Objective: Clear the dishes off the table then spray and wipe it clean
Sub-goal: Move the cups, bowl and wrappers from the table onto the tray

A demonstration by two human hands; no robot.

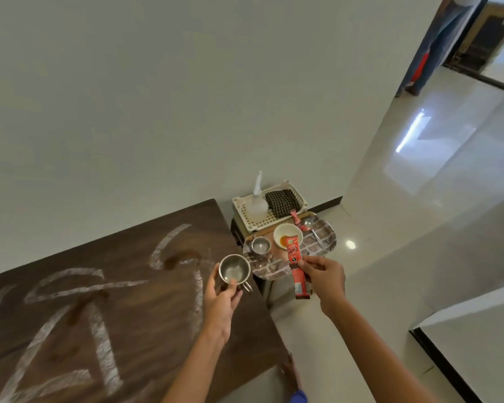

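Cup (pixel 234 269) being gripped by left hand (pixel 221 301), tray (pixel 326 238) lying just right; right hand (pixel 323 274) pinching packet (pixel 292 251) over tray's near edge.

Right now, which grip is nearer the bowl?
Right. The right grip is just this side of the bowl, and the sachet it holds overlaps the rim in view. The left grip is farther left, holding a cup by the table edge.

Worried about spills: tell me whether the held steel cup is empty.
Looks empty: the steel cup in the left hand shows bare metal inside.
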